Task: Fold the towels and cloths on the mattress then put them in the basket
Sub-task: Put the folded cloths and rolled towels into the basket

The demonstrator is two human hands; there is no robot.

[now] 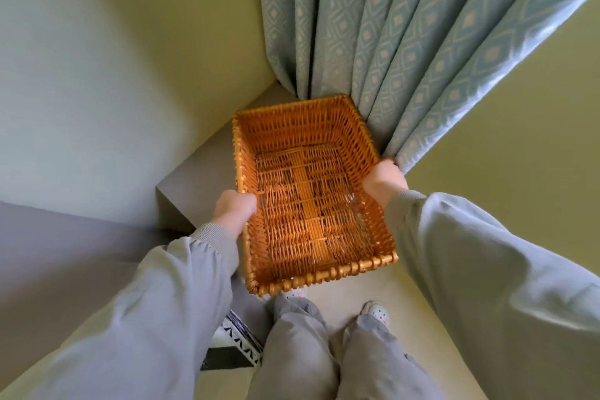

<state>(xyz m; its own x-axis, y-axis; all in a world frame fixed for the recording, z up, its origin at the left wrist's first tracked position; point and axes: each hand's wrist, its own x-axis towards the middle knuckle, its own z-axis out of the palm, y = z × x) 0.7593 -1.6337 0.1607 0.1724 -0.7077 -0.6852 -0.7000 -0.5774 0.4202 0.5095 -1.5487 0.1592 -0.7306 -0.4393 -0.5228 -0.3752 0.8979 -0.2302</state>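
Head view, looking steeply down.

Wicker basket (324, 279): orange-brown, rectangular, centre of frame, held between both hands. Its woven bottom faces the camera and the near end is tipped slightly lower right.

Left hand (235, 204): closed round the basket's left rim about halfway along, with the fingers curled over the edge. Back of the hand toward the camera.

Right hand (384, 180): clamped on the right rim, knuckles up. The fingertips are hidden behind the basket wall, so how far they wrap cannot be told.

Both arms are in loose grey sleeves (470, 253) with ribbed cuffs.

The basket's far end lies against the foot of a blue-grey curtain (389, 26) with a diamond pattern, over a grey ledge (201, 169) set in the corner — whether it touches the ledge cannot be told. The near end hangs above the person's feet.

Surroundings:
- Pale green wall (97, 58), upper left.
- A flat grey surface (48, 253) at mid left (possibly the mattress, not certain).
- Grey trousers (298, 351) and patterned slippers (376, 312) on a pale floor, bottom centre.
- A black-and-white zigzag-patterned item (242, 334) just left of the legs — partly hidden.
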